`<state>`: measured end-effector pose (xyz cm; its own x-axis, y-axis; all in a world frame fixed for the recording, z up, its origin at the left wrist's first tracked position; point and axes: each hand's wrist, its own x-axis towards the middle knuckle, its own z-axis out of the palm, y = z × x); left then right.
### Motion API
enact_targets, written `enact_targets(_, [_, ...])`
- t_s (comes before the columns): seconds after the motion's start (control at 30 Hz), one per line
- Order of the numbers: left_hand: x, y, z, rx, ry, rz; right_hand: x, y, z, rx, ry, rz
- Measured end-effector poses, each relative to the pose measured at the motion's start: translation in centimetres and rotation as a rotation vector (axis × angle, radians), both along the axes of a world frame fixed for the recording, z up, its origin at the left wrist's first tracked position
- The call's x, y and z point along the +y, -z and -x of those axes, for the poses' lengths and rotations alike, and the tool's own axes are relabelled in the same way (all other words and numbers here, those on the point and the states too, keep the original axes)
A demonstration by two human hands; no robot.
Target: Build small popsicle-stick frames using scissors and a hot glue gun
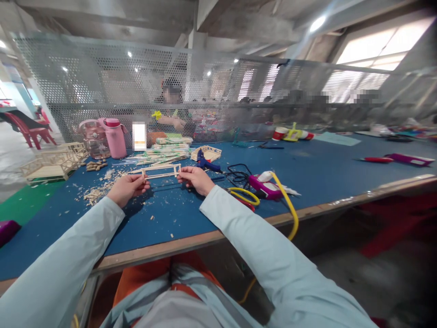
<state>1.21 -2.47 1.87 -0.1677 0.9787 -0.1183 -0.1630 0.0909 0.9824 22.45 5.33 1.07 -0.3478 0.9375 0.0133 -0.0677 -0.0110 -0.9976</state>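
Observation:
A small frame of thin wooden sticks (pixel 160 171) is held level just above the blue tabletop (pixel 307 173). My left hand (pixel 127 188) pinches its left end and my right hand (pixel 197 179) pinches its right end. Both hands have their fingers closed on the sticks. Wood chips and sawdust (pixel 99 187) lie scattered under and to the left of the frame. Behind it lies a pile of loose wooden sticks (pixel 164 152).
A purple glue gun (pixel 264 186) with yellow cable lies to my right, a blue tool (pixel 205 163) behind. Two pink bottles (pixel 104 137) and finished stick models (pixel 51 164) stand at left. Behind the mesh screen (pixel 218 86) sits another person (pixel 171 111).

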Motion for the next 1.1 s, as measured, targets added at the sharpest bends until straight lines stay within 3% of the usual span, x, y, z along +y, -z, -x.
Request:
enact_targets(0.33, [0.38, 0.49, 0.27, -0.014, -0.032, -0.102, 0.03, 0.08, 0.04, 0.004, -0.007, 0.002])
enact_targets(0.93, [0.69, 0.87, 0.4, -0.014, -0.043, -0.111, -0.26, -0.28, -0.04, 0.011, -0.018, 0.018])
enact_targets(1.1, [0.62, 1.01, 0.43, 0.081, -0.065, -0.115, -0.22, -0.19, -0.05, 0.012, -0.022, -0.003])
